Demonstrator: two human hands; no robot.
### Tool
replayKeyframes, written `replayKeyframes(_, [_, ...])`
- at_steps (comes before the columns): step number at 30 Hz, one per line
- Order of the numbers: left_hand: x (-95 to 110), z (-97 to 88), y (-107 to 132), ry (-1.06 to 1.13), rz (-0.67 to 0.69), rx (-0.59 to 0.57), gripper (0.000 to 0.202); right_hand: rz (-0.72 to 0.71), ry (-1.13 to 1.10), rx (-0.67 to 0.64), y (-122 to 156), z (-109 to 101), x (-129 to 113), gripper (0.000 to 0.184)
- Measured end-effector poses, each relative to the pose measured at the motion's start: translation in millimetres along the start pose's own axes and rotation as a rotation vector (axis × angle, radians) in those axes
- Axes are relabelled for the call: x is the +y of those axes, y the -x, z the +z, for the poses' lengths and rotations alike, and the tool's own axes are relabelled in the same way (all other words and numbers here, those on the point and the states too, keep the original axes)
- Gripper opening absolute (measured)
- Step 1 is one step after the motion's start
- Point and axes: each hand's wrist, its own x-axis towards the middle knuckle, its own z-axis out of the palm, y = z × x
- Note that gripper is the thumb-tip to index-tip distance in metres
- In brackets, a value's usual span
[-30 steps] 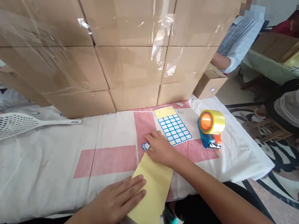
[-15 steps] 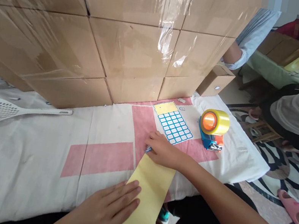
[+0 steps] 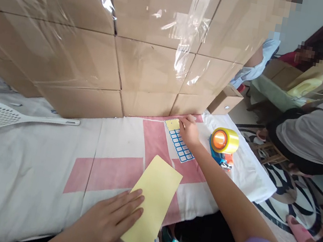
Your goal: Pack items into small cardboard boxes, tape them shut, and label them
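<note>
Speaker A: How are my two hands standing?

Speaker B: My left hand (image 3: 113,217) is lying with fingers extended, gripping nothing, on the plain yellow rectangular sheet, apparently paper (image 3: 155,203), which is crossing the near edge of the white-and-pink cloth-covered table (image 3: 122,139). My right hand (image 3: 190,133) is bending its fingers over the far end of the white, blue-gridded label sheet with a yellow strip (image 3: 179,145); from here I am unable to judge whether they are pinching anything.

Speaker A: What handling am I expecting?

Speaker B: I am judging both sheets light, thin and easily creased, the yellow one perhaps sliding on the cloth. I am favouring flat fingers along its left long edge and a fingertip hold at the label sheet's far corner. Taped brown cardboard boxes (image 3: 154,69) are lining the table's far edge.
</note>
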Motion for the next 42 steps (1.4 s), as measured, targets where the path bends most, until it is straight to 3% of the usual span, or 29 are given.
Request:
replayKeyframes(3, [-1, -4.8, 2, -0.017, -0.029, 0.015, 0.029, -0.016, 0.036, -0.111, -4, 16, -4, 0.033])
replayKeyframes(6, [-2, -9.2, 1, -0.011, -0.046, 0.028, 0.03, 0.026, 0.047, -0.133, -4, 22, -9, 0.024])
replayKeyframes(12, [0, -15.1, -4, -0.022, -0.063, 0.054, 0.027, 0.07, 0.047, -0.227, -15, 10, -9, 0.016])
replayKeyframes(16, [3, -19.3, -8, -0.017, -0.046, 0.084, 0.027, 0.072, 0.041, -0.309, -10, -3, -14, 0.031])
replayKeyframes(18, [3, -22.2, -9, -0.025, -0.044, 0.105, 0.029, 0.034, 0.011, -0.278, 5, -14, -20, 0.039])
replayKeyframes(21, [2, -24.4, -8, -0.035, -0.044, 0.13, 0.031, 0.021, -0.004, -0.125, 37, -38, -25, 0.036])
replayKeyframes(23, [3, -21.9, -4, -0.025, -0.056, 0.153, 0.033, 0.127, 0.128, 0.017, 52, -57, -19, 0.044])
replayKeyframes(25, [5, -15.9, 3, -0.013, -0.074, 0.177, 0.034, 0.334, 0.296, 0.157, 59, -76, -4, 0.064])
replayKeyframes(27, [7, -8.8, 10, -0.004, -0.091, 0.182, 0.035, 0.562, 0.396, 0.208, 58, -90, 15, 0.079])
replayKeyframes(29, [8, -3.3, 15, 0.003, -0.103, 0.163, 0.034, 0.666, 0.447, 0.197, 56, -96, 29, 0.079])
replayKeyframes(31, [7, -1.6, 15, 0.006, -0.112, 0.153, 0.034, 0.552, 0.481, 0.183, 55, -91, 32, 0.068])
replayKeyframes(33, [5, -3.9, 11, 0.005, -0.114, 0.166, 0.032, 0.292, 0.474, 0.124, 54, -77, 20, 0.057])
replayKeyframes(36, [2, -11.7, 1, -0.01, -0.083, 0.141, 0.031, 0.006, 0.397, -0.108, 49, -45, -10, 0.05])
replayKeyframes(39, [-1, -17.6, -6, -0.03, -0.054, 0.101, 0.031, -0.034, 0.386, -0.23, 40, -16, -32, 0.049])
replayKeyframes(42, [-1, -18.8, -6, -0.031, -0.054, 0.103, 0.031, -0.014, 0.409, -0.261, 32, 1, -36, 0.044])
